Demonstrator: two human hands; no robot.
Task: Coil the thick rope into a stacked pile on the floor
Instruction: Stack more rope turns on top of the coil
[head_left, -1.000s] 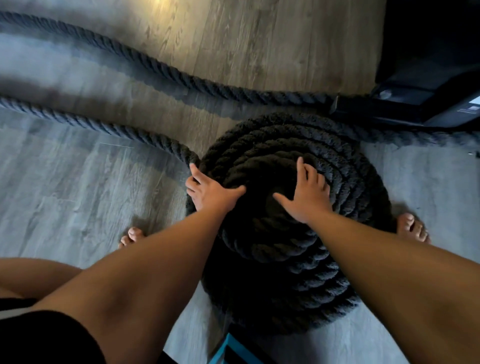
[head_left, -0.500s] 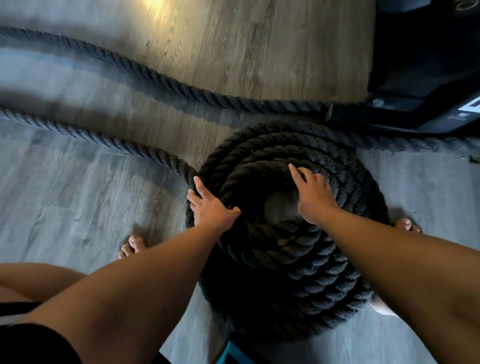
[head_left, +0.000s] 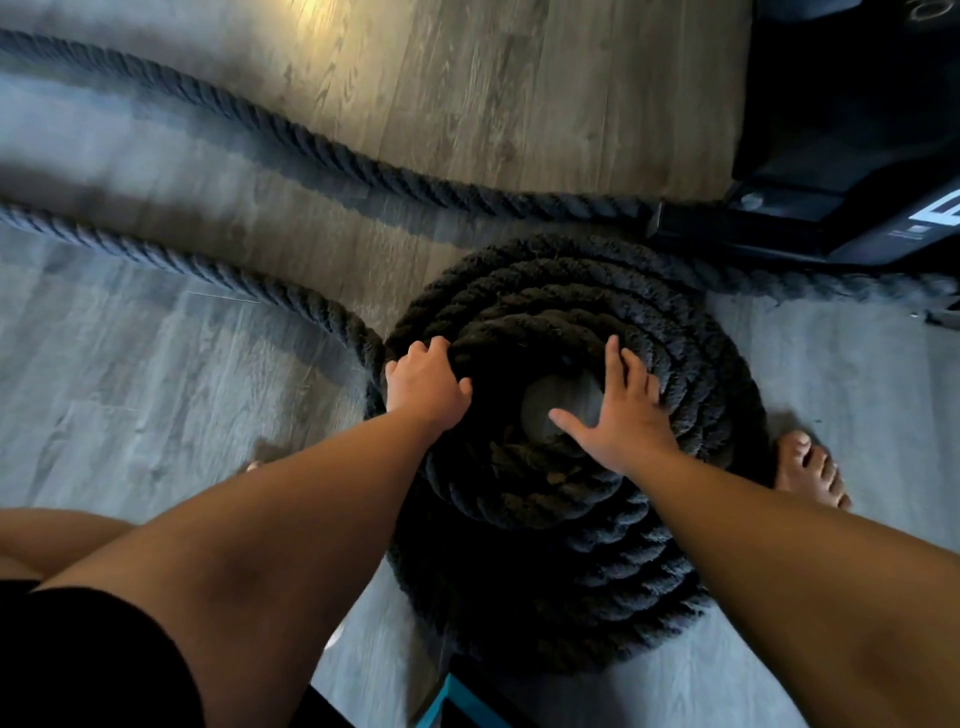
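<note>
A thick black twisted rope lies wound into a stacked round coil (head_left: 691, 395) on the wood floor, with bare floor showing through its central hole. My left hand (head_left: 423, 387) grips the top turn at the coil's left edge, fingers curled over the rope. My right hand (head_left: 618, 415) rests flat on the inner top turns on the right, fingers spread, thumb over the hole. One loose stretch of rope (head_left: 197, 267) runs from the coil's left side toward the far left. A second stretch (head_left: 322, 150) lies farther back, running toward the dark machine.
A dark machine base (head_left: 841, 171) stands at the back right, close to the coil. My bare right foot (head_left: 810, 473) is beside the coil's right edge. A teal-edged object (head_left: 441, 701) sits at the bottom centre. My left knee (head_left: 47, 540) is at the lower left.
My left hand slid from the coil's side up onto its top turn and closed on it. My right hand shifted right and spread flat. The central hole became visible.
</note>
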